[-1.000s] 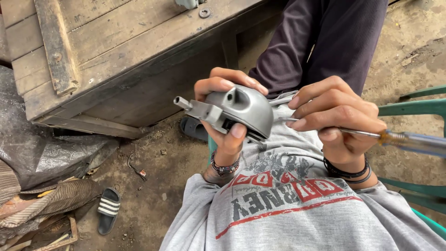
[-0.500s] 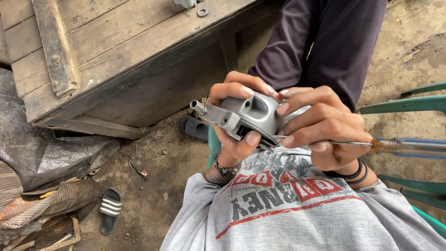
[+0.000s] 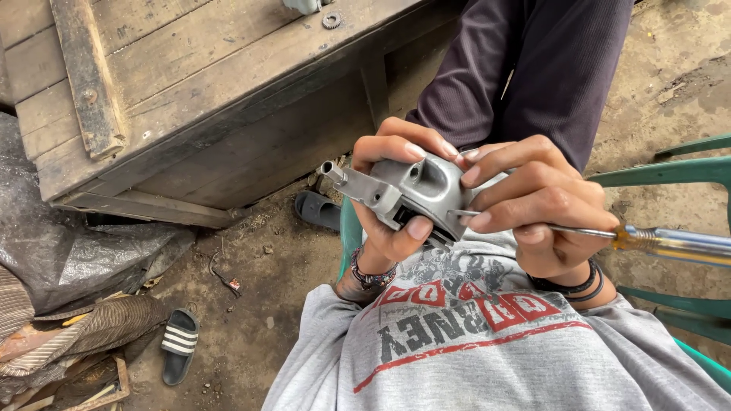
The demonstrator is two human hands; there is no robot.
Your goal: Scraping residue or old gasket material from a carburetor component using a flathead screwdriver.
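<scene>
Our left hand [image 3: 392,202] grips a grey metal housing [image 3: 415,190]. Our right hand [image 3: 537,202] holds a screwdriver [image 3: 655,242], its tip touching the housing.

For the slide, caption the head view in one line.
Left hand holds a grey metal housing; right hand works a screwdriver against it.

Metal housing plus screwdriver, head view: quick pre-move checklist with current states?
1. Left hand grips the grey metal housing, thumb under, fingers over: ok.
2. Right hand holds the screwdriver by its shaft, not the yellow handle: not ok for turning force.
3. Screwdriver tip seated in a screw: cannot tell, fingers hide it.
4. Housing braced on a surface: not ok, held in the air above the lap.
5. Housing's protruding tube points clear of both hands, toward the wooden bench: ok.
</scene>
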